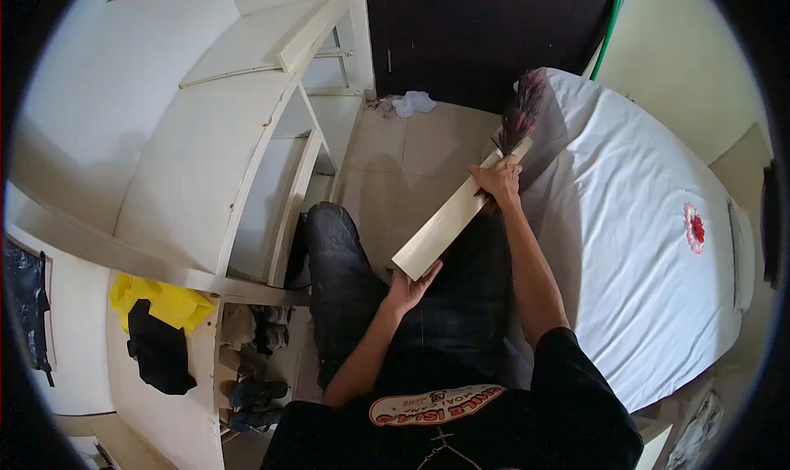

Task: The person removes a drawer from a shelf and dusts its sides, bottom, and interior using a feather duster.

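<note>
You hold a long, pale, box-like piece (453, 216) over your lap, its broad flat face turned up and a narrower side showing. Its long axis runs slantwise, with the near end toward 7 or 8 o'clock and the far end toward 1 or 2 o'clock. Dark reddish plumes (520, 116) rise past that far end and point toward 1 o'clock; a little of the same dark red shows beneath your right hand (499, 180). That hand is clamped on the far part of the piece, its fingers bent together over the top. Your left hand (405, 290) is at the near end, one digit lying along the edge; its other fingers are hidden, so you cannot tell how far they close. The piece lies between your two hands, to the right of your knee (331, 223). At 3 o'clock is a bed with a white sheet (625, 215); you cannot tell whether the plumes touch it. Pale shelving (197, 157) takes up 9 to 11 o'clock, a yellow cloth (169, 300) sits at 8 o'clock, and a dark door (485, 38) stands at 12 o'clock.
</note>
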A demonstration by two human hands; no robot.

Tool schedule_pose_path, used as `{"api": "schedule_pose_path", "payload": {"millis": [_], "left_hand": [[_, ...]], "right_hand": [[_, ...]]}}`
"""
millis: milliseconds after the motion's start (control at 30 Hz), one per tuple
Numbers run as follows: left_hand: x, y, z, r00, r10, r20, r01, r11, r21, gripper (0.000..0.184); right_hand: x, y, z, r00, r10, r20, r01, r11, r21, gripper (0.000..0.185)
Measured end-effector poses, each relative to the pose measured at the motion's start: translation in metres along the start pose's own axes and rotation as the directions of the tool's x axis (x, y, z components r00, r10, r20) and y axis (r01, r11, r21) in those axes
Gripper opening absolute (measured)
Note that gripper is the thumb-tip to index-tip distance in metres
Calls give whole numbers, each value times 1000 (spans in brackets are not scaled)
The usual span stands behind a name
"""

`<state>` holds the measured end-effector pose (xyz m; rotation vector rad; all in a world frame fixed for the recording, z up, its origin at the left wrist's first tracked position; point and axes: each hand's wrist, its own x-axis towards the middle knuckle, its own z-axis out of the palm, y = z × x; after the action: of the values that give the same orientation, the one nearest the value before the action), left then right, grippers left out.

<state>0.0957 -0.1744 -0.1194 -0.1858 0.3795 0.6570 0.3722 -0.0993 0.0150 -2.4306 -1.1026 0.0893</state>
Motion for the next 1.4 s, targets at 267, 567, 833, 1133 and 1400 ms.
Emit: {"api": "schedule_pose_path", "payload": {"millis": [267,567,833,1133,1400], "left_hand": [[-44,2,42,896,433,-96,-88,387,918,68],[-45,-2,72,778,629,-12,-119,166,979,59],[-26,38,77,836,522,169,-487,562,669,70],[-24,56,72,856,421,300,-517,703,488,88],[-13,65,67,845,471,253,-535,757,376,90]], "right_hand": [[18,1,15,995,93,22,-94,991,90,102],[29,56,26,967,-255,-16,254,957,140,56],[-147,36,-113,893,-385,232,288,887,360,20],[-200,8,-112,826,-466,316,388,878,281,22],[-205,14,-102,851,-422,313,327,891,315,25]]}}
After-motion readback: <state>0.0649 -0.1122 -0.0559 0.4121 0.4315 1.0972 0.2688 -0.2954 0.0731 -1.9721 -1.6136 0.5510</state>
